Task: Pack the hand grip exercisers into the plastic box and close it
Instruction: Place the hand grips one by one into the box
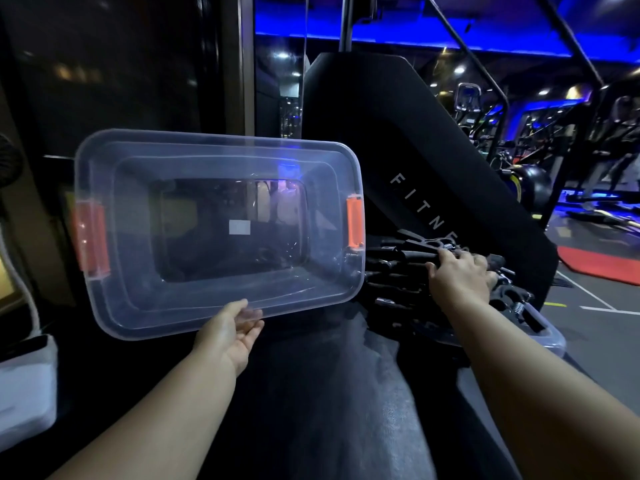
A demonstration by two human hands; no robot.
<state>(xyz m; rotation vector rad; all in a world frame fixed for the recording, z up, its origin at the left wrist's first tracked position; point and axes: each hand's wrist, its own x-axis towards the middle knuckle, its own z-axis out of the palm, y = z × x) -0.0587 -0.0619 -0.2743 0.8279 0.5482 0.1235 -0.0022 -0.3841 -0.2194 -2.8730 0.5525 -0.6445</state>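
Nearest the camera, two bare forearms reach forward over a dark grey padded surface (pixel 329 393), with a white boxy object (pixel 24 379) at the lower left edge. The left hand (pixel 232 332) pinches the near long edge of a clear rectangular plastic lid (pixel 214 157), thumb on the upper face and fingers showing through the plastic beneath. The lid is held up in the air, tilted toward the camera, with an orange latch (pixel 355 221) at each short end.

Just right of the lid, the right hand (pixel 460 277) lies palm down on a heap of black spring-loaded hand grip exercisers (pixel 398 268). Its fingers bend over the topmost handles, but I cannot tell whether they grasp one or only rest there. The exercisers fill a clear plastic box (pixel 554 339), whose rounded corner shows at the lower right of the heap; the box is uncovered.

Behind it rises a black slanted machine panel (pixel 363 116) with pale letters. Farther off is a dim gym with blue lighting and a red floor mat (pixel 602 263)
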